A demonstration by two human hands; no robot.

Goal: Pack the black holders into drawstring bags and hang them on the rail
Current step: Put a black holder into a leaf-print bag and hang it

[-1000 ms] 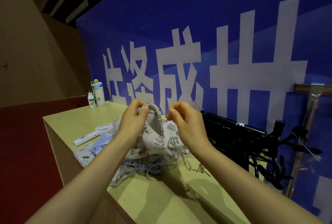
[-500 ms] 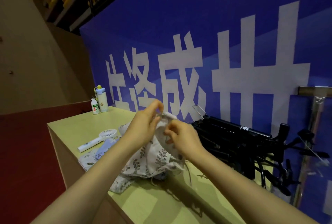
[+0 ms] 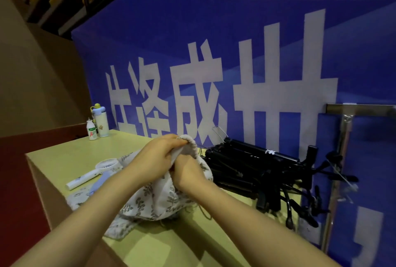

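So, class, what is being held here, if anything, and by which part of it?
The leaf-print drawstring bag, by its gathered mouth: the left grip pinches the rim on top, and the right grip clutches the fabric just below.

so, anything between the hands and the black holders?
Only the drawstring bag itself: left hand and right hand both grip its gathered mouth. The black holders lie piled just right of it; nothing else visible between.

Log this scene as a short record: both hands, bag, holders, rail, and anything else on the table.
left hand: grips the bag's gathered mouth
right hand: grips bag just below
holders: black pile on table, right of bag
rail: far right, above holders
other: fan, bottles at left
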